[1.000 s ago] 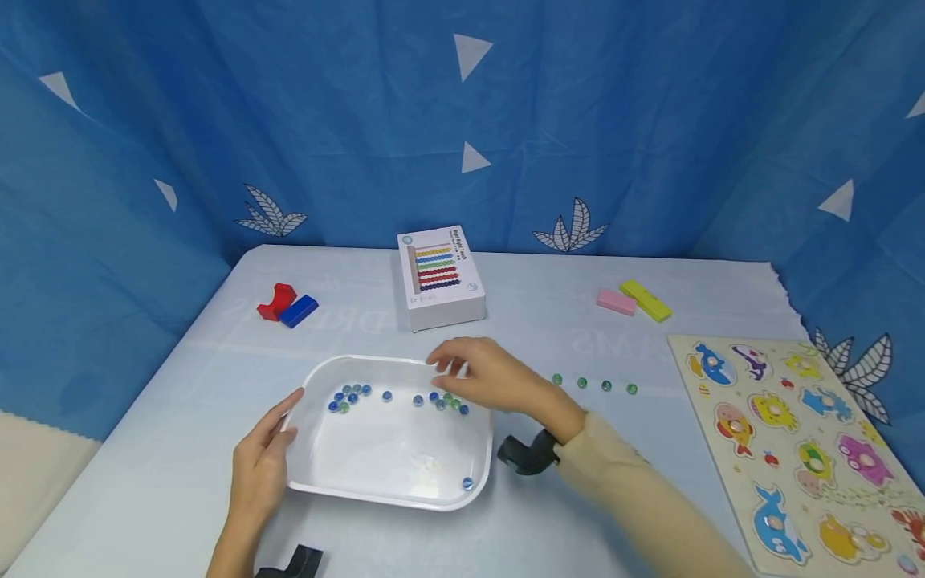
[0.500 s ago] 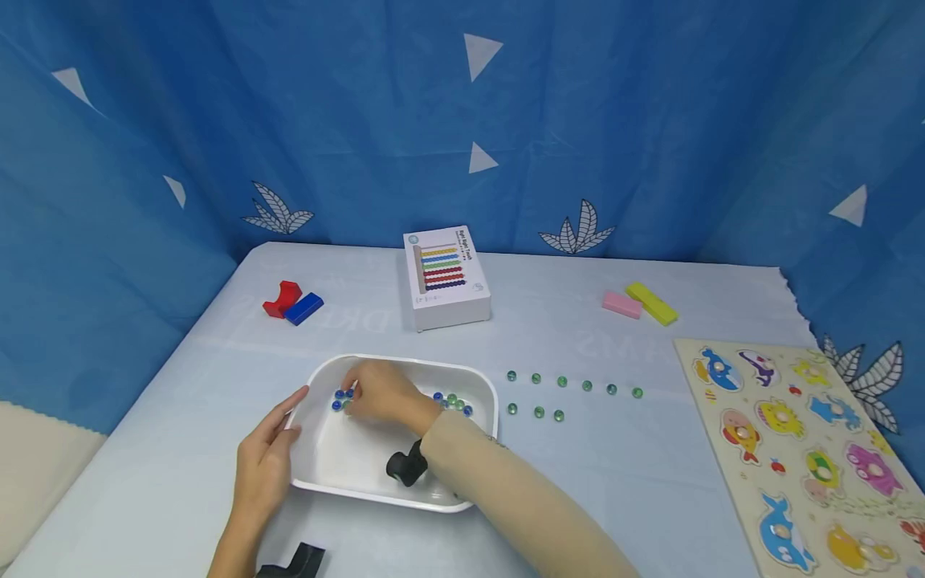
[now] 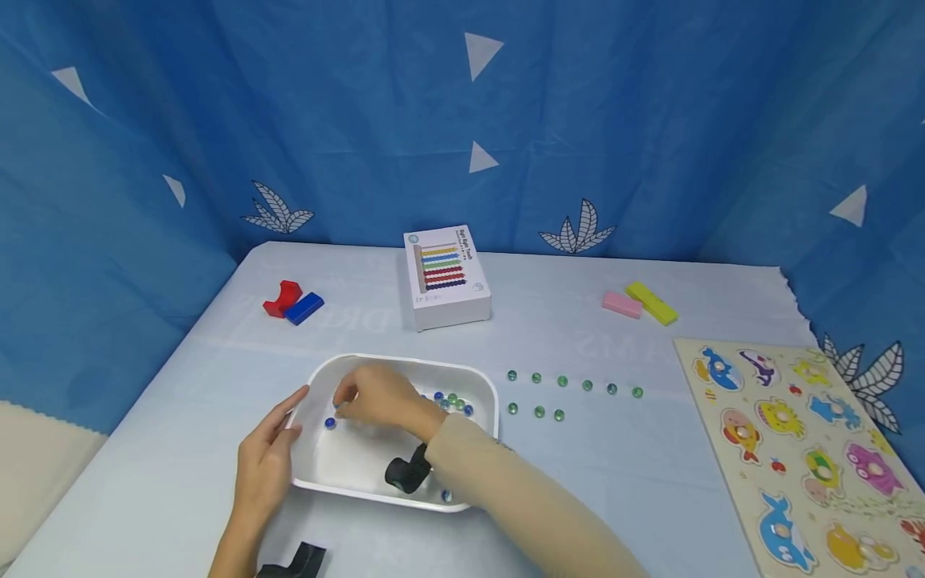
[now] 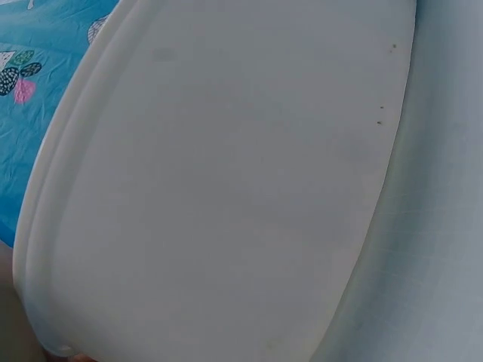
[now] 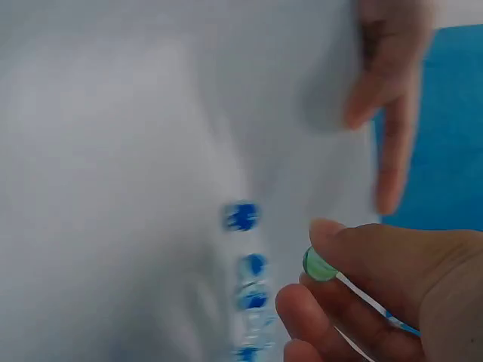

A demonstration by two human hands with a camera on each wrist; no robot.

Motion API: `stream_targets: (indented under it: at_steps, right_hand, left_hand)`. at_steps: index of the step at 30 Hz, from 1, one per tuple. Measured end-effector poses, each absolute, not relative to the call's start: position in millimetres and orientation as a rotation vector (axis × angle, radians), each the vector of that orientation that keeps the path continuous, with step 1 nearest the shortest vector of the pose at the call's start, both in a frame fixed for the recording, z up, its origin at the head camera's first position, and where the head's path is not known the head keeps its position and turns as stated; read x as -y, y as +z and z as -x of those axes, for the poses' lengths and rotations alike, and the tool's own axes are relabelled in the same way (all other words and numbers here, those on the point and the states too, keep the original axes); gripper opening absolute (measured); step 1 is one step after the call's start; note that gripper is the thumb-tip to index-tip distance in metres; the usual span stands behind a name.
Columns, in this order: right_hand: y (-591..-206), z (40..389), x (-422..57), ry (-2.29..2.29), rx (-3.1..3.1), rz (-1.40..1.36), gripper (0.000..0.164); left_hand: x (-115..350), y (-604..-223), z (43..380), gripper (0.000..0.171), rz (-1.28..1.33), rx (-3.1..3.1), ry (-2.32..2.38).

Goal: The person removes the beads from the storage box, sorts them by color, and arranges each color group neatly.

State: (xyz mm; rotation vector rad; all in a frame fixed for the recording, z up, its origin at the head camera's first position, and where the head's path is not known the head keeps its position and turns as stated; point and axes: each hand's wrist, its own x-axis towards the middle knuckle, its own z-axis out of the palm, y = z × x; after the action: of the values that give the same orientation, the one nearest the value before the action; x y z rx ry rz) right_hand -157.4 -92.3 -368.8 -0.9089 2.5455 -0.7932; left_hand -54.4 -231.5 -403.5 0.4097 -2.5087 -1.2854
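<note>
My right hand [image 3: 383, 395] reaches into the white tray [image 3: 347, 461] at its left part. In the right wrist view its thumb and a finger pinch a green glass marble [image 5: 318, 266], and several blue marbles [image 5: 243, 216] lie beside the fingers. One blue marble [image 3: 330, 423] shows left of the fingertips in the head view. More blue and green marbles [image 3: 452, 398] sit near the tray's back right, partly behind the wrist. My left hand [image 3: 263, 466] holds the tray's left rim, fingers along the outside. The left wrist view shows mostly the tray's outer surface [image 4: 211, 181].
Right of the tray, green marbles [image 3: 562, 381] stand in two rows. A peg puzzle board [image 3: 784, 457] lies at far right. Behind stand a white box [image 3: 451, 281], red [image 3: 283, 299] and blue blocks [image 3: 304, 308] at left, pink [image 3: 621, 304] and yellow blocks [image 3: 652, 303] at right.
My right hand has moved left across the tray from its back right edge, and now pinches a green marble. A blue marble near its fingertips has shifted. My left hand stays on the rim.
</note>
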Motion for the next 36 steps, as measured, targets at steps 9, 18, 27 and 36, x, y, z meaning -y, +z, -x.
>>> stream_targets:
  at_steps: [9, 18, 27, 36]
  right_hand:
    - [-321, 155, -27, -1.314, -2.526, 0.891, 0.021]
    - [-369, 145, -174, -1.144, -2.985, 0.461, 0.017]
    - [-421, 129, -209, -0.958, -3.032, 0.444, 0.014]
    - [-434, 128, -209, -0.989, -3.107, 0.438, 0.016]
  left_hand:
    - [233, -406, 54, 0.042, -0.449, 2.516, -1.278]
    - [230, -403, 54, 0.041, -0.457, 2.514, -1.271]
    - [231, -410, 56, 0.041, -0.418, 2.489, -1.258]
    - [229, -402, 54, 0.041, -0.471, 2.526, -1.283]
